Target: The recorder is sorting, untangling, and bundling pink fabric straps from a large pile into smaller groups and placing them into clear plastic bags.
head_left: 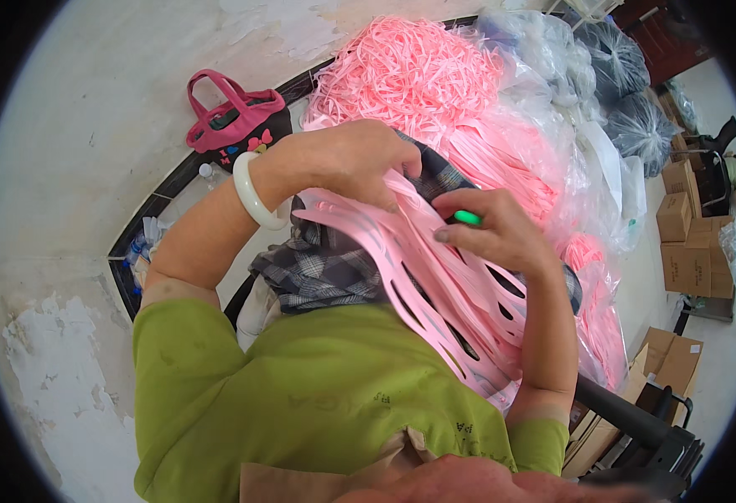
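Pink soft plastic strips [435, 285] with long oval slots lie in a bundle across my lap, over a dark plaid cloth [326, 272]. My left hand [372, 163], below a white bangle [255, 191], is curled round the upper ends of the bundle; its fingertips are partly hidden. From the right, my right hand [498, 228] bends over the same strips, its thumb close against them. A small bright green rounded piece [467, 217] shows between its fingers; the rest of that piece is covered by the hand.
A heap of thin pink trimmings [410, 75] stands ahead, beside more pink strips [510, 168] in clear plastic. Filled plastic bags [619, 63] and cardboard boxes [695, 260] are at right. A pink-and-black handbag [238, 126] sits by the wall, left. A black bar [619, 411] is near my right elbow.
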`<state>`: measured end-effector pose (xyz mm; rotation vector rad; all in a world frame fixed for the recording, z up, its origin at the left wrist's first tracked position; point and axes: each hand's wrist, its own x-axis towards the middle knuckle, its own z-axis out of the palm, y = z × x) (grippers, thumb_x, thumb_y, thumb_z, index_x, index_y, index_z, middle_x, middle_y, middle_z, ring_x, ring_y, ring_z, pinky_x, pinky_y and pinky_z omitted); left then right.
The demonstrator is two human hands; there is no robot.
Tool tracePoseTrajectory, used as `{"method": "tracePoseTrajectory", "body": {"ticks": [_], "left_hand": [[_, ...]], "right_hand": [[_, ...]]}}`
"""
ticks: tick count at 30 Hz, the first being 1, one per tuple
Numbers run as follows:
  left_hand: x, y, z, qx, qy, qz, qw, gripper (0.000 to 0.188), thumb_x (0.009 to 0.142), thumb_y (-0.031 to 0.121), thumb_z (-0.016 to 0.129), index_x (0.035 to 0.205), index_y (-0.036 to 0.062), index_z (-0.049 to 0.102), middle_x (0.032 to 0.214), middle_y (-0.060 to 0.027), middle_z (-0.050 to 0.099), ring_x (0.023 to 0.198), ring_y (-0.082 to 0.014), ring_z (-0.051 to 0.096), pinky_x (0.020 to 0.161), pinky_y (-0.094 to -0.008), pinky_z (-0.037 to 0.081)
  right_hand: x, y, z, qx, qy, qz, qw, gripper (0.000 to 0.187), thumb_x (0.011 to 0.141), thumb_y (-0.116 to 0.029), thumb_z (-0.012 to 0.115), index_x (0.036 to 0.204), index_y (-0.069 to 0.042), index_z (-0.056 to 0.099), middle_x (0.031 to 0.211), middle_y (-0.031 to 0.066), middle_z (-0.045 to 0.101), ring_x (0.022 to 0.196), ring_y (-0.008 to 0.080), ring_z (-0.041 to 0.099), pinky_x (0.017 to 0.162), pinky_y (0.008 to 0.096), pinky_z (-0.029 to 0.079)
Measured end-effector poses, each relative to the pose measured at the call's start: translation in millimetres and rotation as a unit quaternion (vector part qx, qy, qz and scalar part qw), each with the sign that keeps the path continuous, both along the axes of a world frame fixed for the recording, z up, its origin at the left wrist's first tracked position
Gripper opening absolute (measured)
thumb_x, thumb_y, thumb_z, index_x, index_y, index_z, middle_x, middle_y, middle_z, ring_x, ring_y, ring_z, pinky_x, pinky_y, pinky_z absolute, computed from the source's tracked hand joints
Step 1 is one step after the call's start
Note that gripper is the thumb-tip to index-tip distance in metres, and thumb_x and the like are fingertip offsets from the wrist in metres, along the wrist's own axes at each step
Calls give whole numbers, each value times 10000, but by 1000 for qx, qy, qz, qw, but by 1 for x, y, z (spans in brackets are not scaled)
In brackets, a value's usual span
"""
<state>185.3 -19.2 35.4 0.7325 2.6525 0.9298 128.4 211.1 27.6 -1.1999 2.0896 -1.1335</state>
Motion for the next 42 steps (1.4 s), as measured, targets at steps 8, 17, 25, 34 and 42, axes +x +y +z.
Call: {"method": "tracePoseTrajectory", "body": {"ticks": [8, 17, 25, 34, 42], "left_hand": [[27, -42, -30, 92, 152, 258, 950, 390, 763, 140, 632, 1123, 26, 537, 1087, -83, 580, 1021, -166, 540, 878, -279, 409], [69, -37, -84, 531, -110, 367, 756, 386, 838, 171, 615, 1165, -5, 511, 1042, -55, 590, 908, -96, 558, 825, -242, 440], [101, -38, -49, 612, -204, 327, 691, 408, 857, 150, 571, 1210, -27, 470, 1106, -105, 582, 969, -146, 584, 850, -288, 467], [126, -71, -95, 294, -194, 398, 847, 424, 842, 220, 605, 1185, -5, 500, 1072, -97, 582, 918, -145, 565, 816, -278, 451], [18, -62, -62, 284, -39, 347, 893, 471, 788, 289, 663, 1153, 17, 543, 1066, -96, 584, 977, -178, 540, 852, -296, 430]], "right_hand": [[-22, 8, -24, 68, -22, -8, 997, 95, 793, -68, 570, 801, 26, 557, 606, 33, 463, 587, 83, 420, 529, 269, 374], [-20, -5, -35, 73, -53, 40, 995, 204, 769, -168, 627, 799, 17, 548, 634, 12, 480, 620, 104, 454, 545, 263, 382], [-23, -1, 7, 121, -130, -82, 981, 161, 717, -125, 619, 738, -8, 512, 627, -7, 446, 593, 93, 425, 543, 275, 372], [-15, -15, -5, 95, -26, -35, 995, 219, 695, -112, 660, 837, -19, 521, 675, 7, 444, 651, 112, 414, 579, 260, 359], [-6, -15, 9, 51, -28, -95, 994, 226, 720, -112, 646, 910, 3, 601, 727, 78, 573, 674, 136, 512, 636, 280, 427]]}}
